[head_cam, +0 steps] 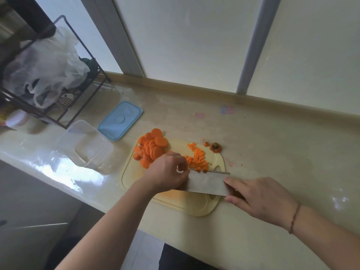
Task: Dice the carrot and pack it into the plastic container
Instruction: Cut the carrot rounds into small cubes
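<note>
A pale yellow cutting board (187,203) lies on the counter. A heap of round carrot slices (151,148) sits at its far left, and a pile of diced carrot (197,159) at its far middle. My right hand (259,197) grips the handle of a broad cleaver (206,183) whose blade stands on the board. My left hand (168,172) is curled on the board against the blade's left end; what it holds down is hidden. The clear plastic container (85,146) stands to the left of the board, with nothing in it.
The container's blue lid (120,120) lies behind it. A carrot stem end (215,147) rests on the counter past the board's far right corner. A black wire rack (58,78) with plastic bags stands at the far left. The counter's front edge runs near my arms.
</note>
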A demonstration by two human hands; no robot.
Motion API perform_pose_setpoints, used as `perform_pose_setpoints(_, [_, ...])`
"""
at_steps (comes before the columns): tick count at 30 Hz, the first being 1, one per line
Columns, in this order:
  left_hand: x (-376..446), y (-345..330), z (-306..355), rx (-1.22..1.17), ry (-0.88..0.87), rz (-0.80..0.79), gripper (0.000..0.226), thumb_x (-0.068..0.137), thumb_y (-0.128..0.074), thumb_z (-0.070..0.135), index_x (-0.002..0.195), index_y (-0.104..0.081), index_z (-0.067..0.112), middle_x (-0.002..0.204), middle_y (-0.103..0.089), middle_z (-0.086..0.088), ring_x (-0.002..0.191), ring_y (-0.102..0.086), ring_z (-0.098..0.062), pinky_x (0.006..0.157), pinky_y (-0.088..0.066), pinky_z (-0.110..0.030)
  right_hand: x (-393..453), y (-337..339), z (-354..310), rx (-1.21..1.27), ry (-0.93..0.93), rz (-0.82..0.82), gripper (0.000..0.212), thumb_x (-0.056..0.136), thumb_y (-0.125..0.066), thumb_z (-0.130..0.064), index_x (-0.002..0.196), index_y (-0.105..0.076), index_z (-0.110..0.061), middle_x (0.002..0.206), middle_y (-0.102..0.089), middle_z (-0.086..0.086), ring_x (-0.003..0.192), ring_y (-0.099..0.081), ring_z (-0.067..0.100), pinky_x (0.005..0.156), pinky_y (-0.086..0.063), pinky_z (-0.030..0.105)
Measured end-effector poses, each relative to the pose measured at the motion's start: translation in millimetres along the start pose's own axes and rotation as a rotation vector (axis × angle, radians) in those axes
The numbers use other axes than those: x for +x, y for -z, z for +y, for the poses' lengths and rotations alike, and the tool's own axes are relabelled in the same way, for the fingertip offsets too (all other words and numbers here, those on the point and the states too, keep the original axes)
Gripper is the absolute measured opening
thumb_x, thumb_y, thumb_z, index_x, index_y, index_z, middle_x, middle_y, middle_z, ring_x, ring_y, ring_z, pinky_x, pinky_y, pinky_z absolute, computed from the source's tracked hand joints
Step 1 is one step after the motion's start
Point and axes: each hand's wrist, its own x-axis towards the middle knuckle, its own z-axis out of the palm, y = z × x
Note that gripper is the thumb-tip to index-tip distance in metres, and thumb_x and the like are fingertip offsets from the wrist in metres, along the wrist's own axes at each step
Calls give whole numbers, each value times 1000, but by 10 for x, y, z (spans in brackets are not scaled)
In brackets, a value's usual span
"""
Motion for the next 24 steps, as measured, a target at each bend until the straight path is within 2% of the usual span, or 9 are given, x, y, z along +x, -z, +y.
perform_pose_setpoints(5, [86,-51,-56,35,19,6,8,91,-70,22,89,-73,14,84,-64,3,74,-59,-13,70,-54,-30,22,-33,18,-30,26,35,61,96,-13,-65,112,-57,-26,68,-69,-5,45,-60,19,34,-40,28])
perform_pose_setpoints(10, [132,-127,-83,67,86,44,13,97,-66,23,102,-74,14,96,-67,1,86,-61,-14,78,-55,-31,47,-63,16,-55,39,32,64,96,-12,-64,112,-60,-25,66,-69,-3,42,-58,18,32,-39,30])
perform_pose_setpoints(13, [143,-165,-56,22,102,114,17,99,-63,19,109,-74,11,101,-68,1,87,-59,-12,79,-52,-24,49,-78,24,-69,43,36,66,97,-11,-64,110,-62,-24,63,-67,-3,40,-56,18,31,-38,28])
perform_pose_setpoints(15, [144,-168,-9,-13,69,79,17,99,-65,24,109,-74,13,100,-66,4,86,-57,-9,77,-48,-19,40,-90,30,-74,46,42,66,97,-10,-64,111,-61,-25,63,-67,-3,40,-56,18,31,-38,28])
perform_pose_setpoints(19, [155,-184,24,26,7,6,20,94,-71,33,104,-74,16,97,-70,2,87,-61,-12,79,-52,-26,53,-95,29,-84,58,49,66,97,-10,-63,112,-62,-24,62,-66,-4,39,-55,18,31,-37,29])
perform_pose_setpoints(24, [202,-222,30,34,49,92,17,96,-67,19,111,-73,14,97,-72,-2,87,-62,-17,79,-54,-33,47,-77,9,-88,39,21,70,95,-5,-66,116,-59,-26,66,-68,-5,44,-58,19,34,-39,29])
